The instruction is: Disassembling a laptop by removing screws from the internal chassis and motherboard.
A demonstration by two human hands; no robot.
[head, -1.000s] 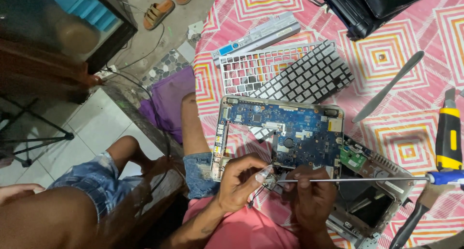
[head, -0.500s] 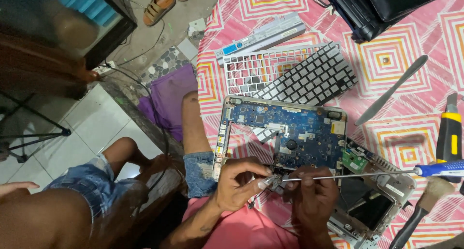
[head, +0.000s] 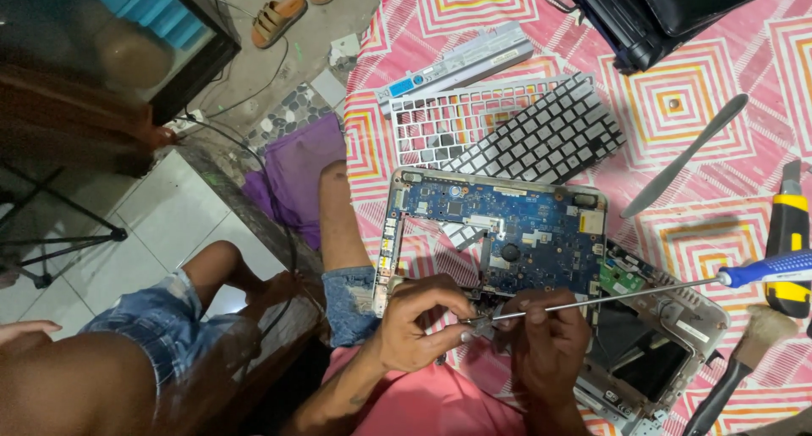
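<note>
A blue laptop motherboard (head: 524, 233) lies in its opened silver case (head: 694, 326) on a pink patterned tablecloth (head: 677, 106). My left hand (head: 414, 322) pinches a small part at the board's near edge, right at the tip of a long screwdriver. My right hand (head: 545, 343) grips the screwdriver's thin metal shaft (head: 626, 294) close to that tip. The shaft runs to the right, and its blue handle (head: 770, 268) sticks out unheld over the case. Both hands touch at the tip, which hides the small part.
Behind the board lie a loose keyboard (head: 545, 140), a white keyboard frame (head: 431, 127), a white battery (head: 461, 64) and a black bag (head: 668, 13). To the right are a grey flat blade (head: 685, 157), a yellow utility knife (head: 788, 233) and a brush (head: 736, 368). Legs in denim shorts (head: 169, 326) are at left.
The screwdriver's blue handle has swung a little farther from me while its tip stays at the board's near edge. Both hands hold their place.
</note>
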